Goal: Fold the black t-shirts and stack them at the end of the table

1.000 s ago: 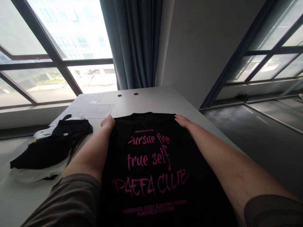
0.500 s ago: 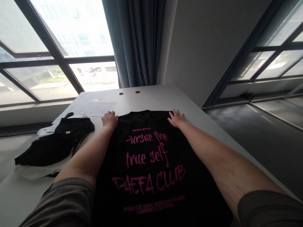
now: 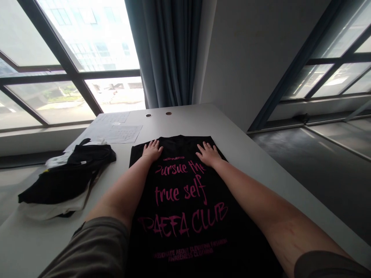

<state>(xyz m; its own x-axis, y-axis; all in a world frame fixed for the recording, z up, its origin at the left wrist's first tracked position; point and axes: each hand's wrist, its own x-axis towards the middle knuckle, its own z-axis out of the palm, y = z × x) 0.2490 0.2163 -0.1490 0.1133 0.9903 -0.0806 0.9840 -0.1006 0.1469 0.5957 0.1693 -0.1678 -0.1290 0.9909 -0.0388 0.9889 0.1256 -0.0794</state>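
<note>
A black T-shirt [image 3: 182, 208] with pink lettering lies spread flat in front of me, its collar at the far end. My left hand [image 3: 152, 150] rests flat on the cloth near the upper left shoulder, fingers stretched forward. On the opposite side, my right hand [image 3: 208, 153] lies flat with fingers spread, just inside the upper right shoulder and over the end of the top line of large print. Neither hand grips the fabric. The shirt's lower end runs out of view at the bottom.
The shirt lies on a white table [image 3: 185, 122] with two round cable holes at its far end. To the left sits a pile of black and white clothes [image 3: 63, 177]. Printed paper sheets [image 3: 124, 133] lie beyond it. A blue curtain [image 3: 169, 54] and windows stand behind.
Both hands have moved inward from the shirt's shoulder edges onto its upper back. My left hand has gone from curled at the edge to flat. The shirt has stayed nearly in place.
</note>
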